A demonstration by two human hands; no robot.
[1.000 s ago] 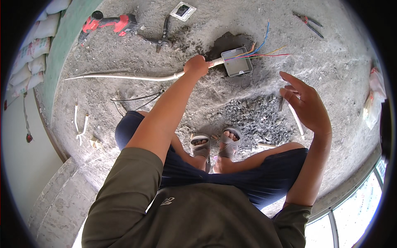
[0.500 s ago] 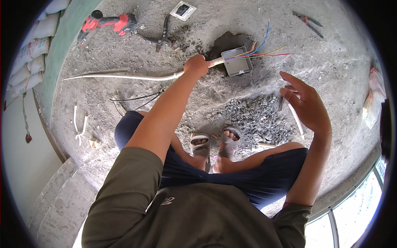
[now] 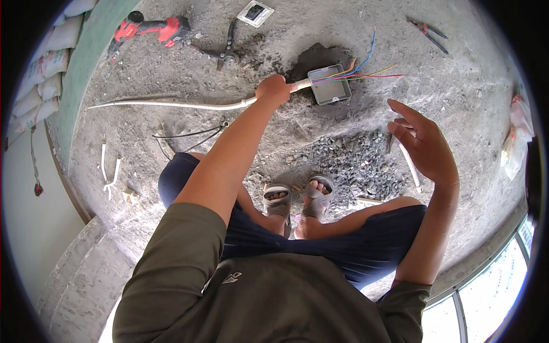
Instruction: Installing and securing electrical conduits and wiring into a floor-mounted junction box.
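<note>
My left hand (image 3: 274,90) is closed round a long white conduit pipe (image 3: 189,106), close to its right end. That end meets the left side of a grey junction box (image 3: 331,91), which sits over a dark patch of floor. Coloured electrical wires (image 3: 366,71), blue, red, yellow and orange, come out of the pipe, cross the box and spread past its right side. My right hand (image 3: 424,140) hovers apart from them, to the lower right of the box, fingers stretched out and holding nothing.
On the floor lie a red cordless power tool (image 3: 151,30), black-handled cutters (image 3: 224,52), a white-framed plate (image 3: 255,14) and pliers (image 3: 428,35). Rubble (image 3: 357,166) is heaped ahead of my feet. Pipe offcuts (image 3: 111,174) lie at left; sacks (image 3: 51,68) are stacked beyond the wall edge.
Almost nothing differs. The floor things shift very slightly in the picture; my left hand keeps its grip on the conduit pipe and my right hand holds its pose.
</note>
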